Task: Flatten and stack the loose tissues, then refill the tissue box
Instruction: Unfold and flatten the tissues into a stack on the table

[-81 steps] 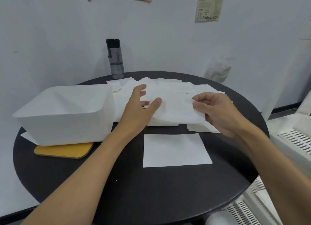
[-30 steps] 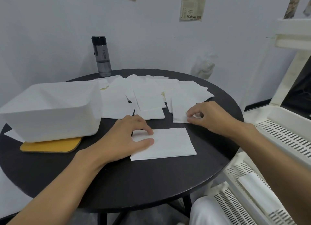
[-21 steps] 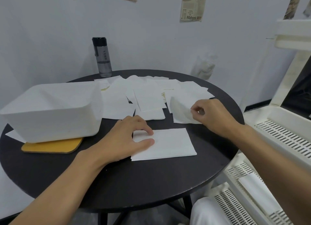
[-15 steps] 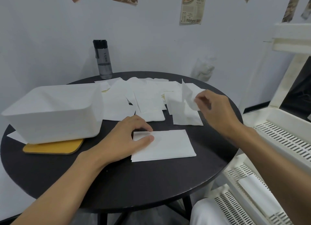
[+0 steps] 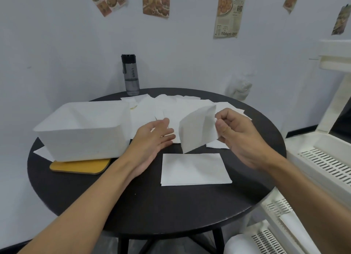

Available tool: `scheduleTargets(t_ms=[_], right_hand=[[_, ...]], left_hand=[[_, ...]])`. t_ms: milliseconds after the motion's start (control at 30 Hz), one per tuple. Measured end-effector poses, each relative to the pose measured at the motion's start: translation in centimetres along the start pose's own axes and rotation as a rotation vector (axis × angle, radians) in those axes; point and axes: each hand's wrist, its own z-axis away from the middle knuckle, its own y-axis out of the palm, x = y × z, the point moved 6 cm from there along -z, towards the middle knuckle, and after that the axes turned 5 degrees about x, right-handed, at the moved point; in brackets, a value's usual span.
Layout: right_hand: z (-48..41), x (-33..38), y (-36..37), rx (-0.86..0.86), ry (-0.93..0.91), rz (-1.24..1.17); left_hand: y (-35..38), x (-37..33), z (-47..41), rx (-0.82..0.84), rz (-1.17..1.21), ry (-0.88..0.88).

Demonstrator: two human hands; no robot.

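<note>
Bright, even light; soft shadows, perhaps slight edge distortion.

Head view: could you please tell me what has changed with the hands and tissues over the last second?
The right hand pinched one tissue from the loose tissues and lifted it off the table; it now hangs above the stack's far edge. The left hand lifted off the stack and moved away towards the loose tissues, open. The stack, tissue box and bottle stayed put.
</note>
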Motion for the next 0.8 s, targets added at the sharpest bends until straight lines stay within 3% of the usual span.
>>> scheduleTargets(t_ms=[267, 533, 633, 800], right_hand=[[0.4, -0.4, 1.0, 0.1, 0.06, -0.257], [0.6, -0.7, -0.6, -0.053, 0.185, -0.309], [0.6, -0.1, -1.0, -0.058, 0.163, -0.241], [0.7, -0.6, -2.2, -0.165, 0.166, 0.075]], left_hand=[[0.7, -0.4, 0.3, 0.11, -0.016, 0.063], [-0.6, -1.6, 0.6, -0.05, -0.044, 0.216], [-0.7, -1.8, 0.7, -0.086, -0.125, 0.24], [-0.8, -2.0, 1.2, -0.119, -0.285, 0.274]])
